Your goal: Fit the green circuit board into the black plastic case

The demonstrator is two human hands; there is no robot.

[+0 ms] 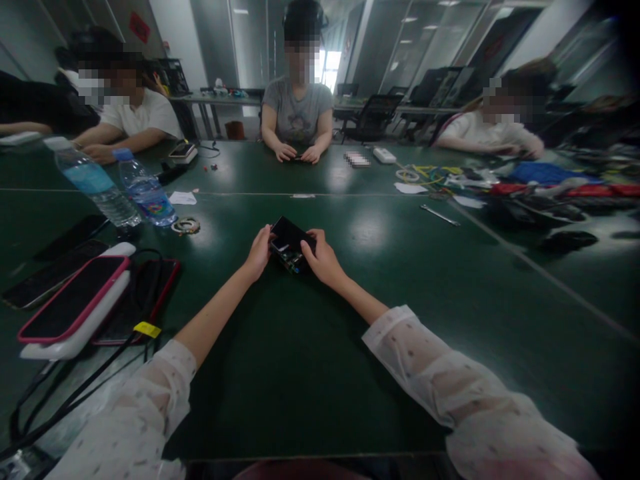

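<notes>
Biggest thing first: most of the view is taken up by a green table, with two plastic water bottles parked over on the left and, closer in, a phone in a pink case stacked on a white slab. In the middle, a display module is held between both hands, black screen up, with bare circuit board showing along the near edge. Whether it's resting on the table can't really be made out. It'd be judged light and stiff, a bit slick on the glass and pretty fragile around the exposed parts, so it's best taken by the side edges, with pressure kept off the screen. As for fingers, the left side is gripped by the left hand, fingers closed in narrow, and the right side by the right hand, its thumb laid over the front. Smallest, off right: a wrench, touched by nobody.
</notes>
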